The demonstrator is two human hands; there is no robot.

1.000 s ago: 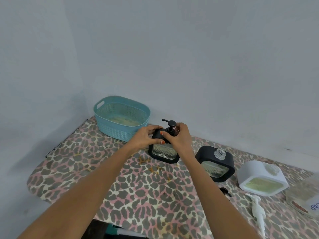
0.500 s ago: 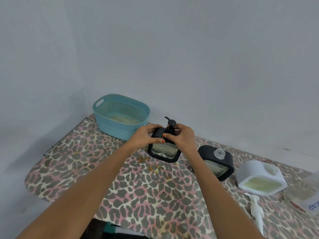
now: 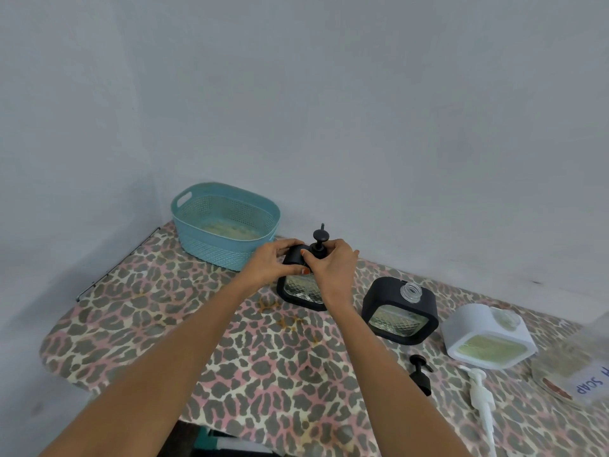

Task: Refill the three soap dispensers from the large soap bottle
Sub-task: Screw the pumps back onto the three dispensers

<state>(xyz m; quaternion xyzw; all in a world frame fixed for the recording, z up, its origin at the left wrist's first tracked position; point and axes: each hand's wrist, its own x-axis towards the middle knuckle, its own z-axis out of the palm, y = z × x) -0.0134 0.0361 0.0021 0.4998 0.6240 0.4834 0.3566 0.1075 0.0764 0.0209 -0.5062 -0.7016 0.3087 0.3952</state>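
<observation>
A black-framed glass soap dispenser stands near the back of the table. My left hand grips its black top left corner. My right hand pinches the collar of its black pump head, which sits in the neck. A second black dispenser stands to the right with its glass neck open. Further right is a white dispenser holding greenish soap, also without a pump. The large soap bottle lies at the right edge, partly cut off.
A teal plastic basket stands at the back left by the wall corner. A loose black pump and a loose white pump lie on the leopard-print tablecloth at the right front. Grey walls close the back and left.
The pump head has turned: its spout pointed left, and now points away from me. My right hand's fingers have shifted round its collar. My left hand keeps its grip on the dispenser.
</observation>
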